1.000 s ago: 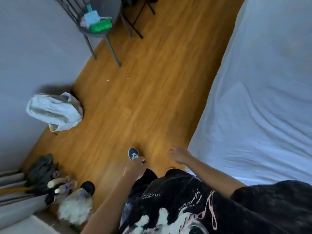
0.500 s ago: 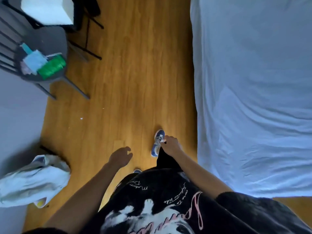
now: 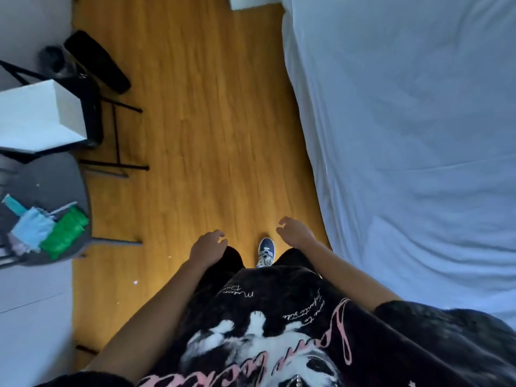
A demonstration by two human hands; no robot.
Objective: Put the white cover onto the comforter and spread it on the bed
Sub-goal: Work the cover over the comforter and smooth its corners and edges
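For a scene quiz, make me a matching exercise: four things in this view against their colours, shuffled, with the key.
Things:
1. bed
2. floor
3. roll on the round chair seat
4. shoe

Colours:
A. green
B. orange-brown wood
C. dark blue with white
D. white sheet

Pairs: 1-D, 2-B, 3-A, 4-C
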